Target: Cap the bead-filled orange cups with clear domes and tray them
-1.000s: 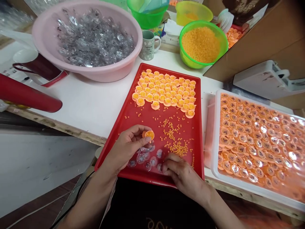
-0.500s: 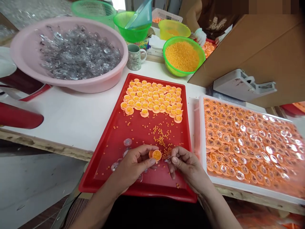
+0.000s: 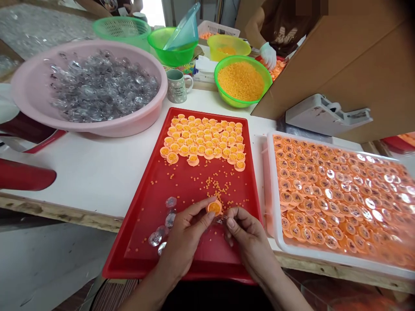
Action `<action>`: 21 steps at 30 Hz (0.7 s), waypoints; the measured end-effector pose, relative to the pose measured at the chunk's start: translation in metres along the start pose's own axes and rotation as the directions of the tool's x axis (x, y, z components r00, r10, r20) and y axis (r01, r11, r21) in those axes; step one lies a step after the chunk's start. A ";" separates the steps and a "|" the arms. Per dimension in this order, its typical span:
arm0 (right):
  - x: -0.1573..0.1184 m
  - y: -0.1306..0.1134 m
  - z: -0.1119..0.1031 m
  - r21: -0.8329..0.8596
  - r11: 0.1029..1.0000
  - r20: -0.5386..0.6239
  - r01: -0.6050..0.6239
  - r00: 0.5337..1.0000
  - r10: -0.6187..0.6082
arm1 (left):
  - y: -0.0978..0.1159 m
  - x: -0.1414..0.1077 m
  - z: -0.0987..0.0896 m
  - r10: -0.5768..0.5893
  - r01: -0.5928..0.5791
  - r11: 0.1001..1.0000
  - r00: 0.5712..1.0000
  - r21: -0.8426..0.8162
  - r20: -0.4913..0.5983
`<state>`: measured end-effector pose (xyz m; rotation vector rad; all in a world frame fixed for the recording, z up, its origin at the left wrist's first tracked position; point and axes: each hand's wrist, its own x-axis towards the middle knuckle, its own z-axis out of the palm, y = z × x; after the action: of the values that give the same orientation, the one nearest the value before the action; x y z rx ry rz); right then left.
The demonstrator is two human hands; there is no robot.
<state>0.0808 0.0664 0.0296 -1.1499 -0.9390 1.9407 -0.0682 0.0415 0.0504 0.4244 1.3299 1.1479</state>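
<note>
Between thumb and fingers, my left hand (image 3: 191,226) grips a small orange toy cup (image 3: 214,208), its open top turned toward me with orange bits inside. Close beside it, my right hand (image 3: 244,229) pinches a small clear plastic lid (image 3: 220,220) with dark print, partly hidden by the fingertips. Both hands are over the near part of a red tray (image 3: 136,255). Rows of filled orange cups (image 3: 201,138) on saucers stand at the tray's far end. Loose orange bits (image 3: 217,185) are scattered mid-tray, and several clear lids (image 3: 158,235) lie left of my left hand.
Left stands a pink basin (image 3: 155,101) heaped with clear lids. Behind the tray are a mug (image 3: 177,88) and a green bowl (image 3: 241,80) of orange bits. A white-rimmed tray (image 3: 324,198) of lidded cups lies right, below a cardboard panel (image 3: 356,56). A co-worker's gloved hand (image 3: 268,56) shows behind.
My left hand has tilted the cup so its top faces me more. My right hand has brought the lid closer to the cup. The whole view has shifted slightly.
</note>
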 end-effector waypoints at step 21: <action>0.006 0.006 0.014 -0.032 0.991 -0.271 0.132 0.953 -0.136 | -0.013 -0.004 0.024 0.116 -0.111 0.992 0.989 0.053 -0.092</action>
<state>0.0649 0.0652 0.0271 -1.2882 -0.8583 1.6205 -0.0410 0.0404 0.0482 0.4912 1.4333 1.2453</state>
